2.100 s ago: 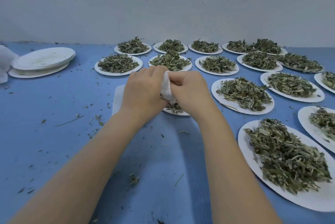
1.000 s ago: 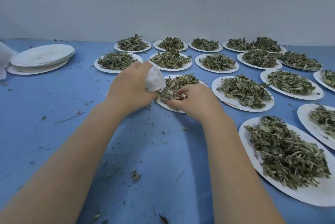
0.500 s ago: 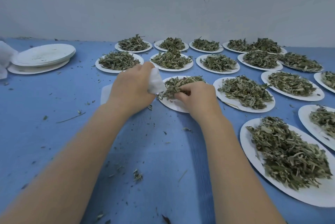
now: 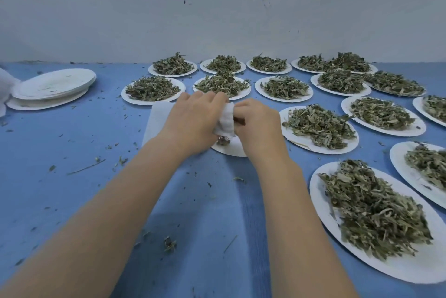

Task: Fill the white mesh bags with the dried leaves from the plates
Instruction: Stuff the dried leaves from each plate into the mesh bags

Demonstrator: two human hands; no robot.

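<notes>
No readable writing or labels anywhere. Far left edge, a bit of white fabric (image 4: 4,88), cut off by the frame; just beside it a stack of empty white paper plates (image 4: 52,88) on the blue table (image 4: 60,153), which is littered with leaf crumbs and a thin stem (image 4: 85,167). A flat white sheet (image 4: 156,119) lies partly hidden under the left hand (image 4: 193,120). Left hand curled round a white mesh bag (image 4: 225,119), gripping it from the left; right hand (image 4: 259,126) pinches the bag's other edge with fingertips, both hands meeting over a nearly bare paper plate (image 4: 231,149) with a few dried leaves (image 4: 223,141) visible just under the bag. Hands and forearms block most of that plate. Behind them, two rows of plates heaped with leaves, e.g. back-left plate (image 4: 153,89) and middle plate (image 4: 222,83). Right of the hands, a full plate (image 4: 319,129), more plates beyond, and a large near plate (image 4: 376,220) at lower right. White wall (image 4: 217,27) behind
</notes>
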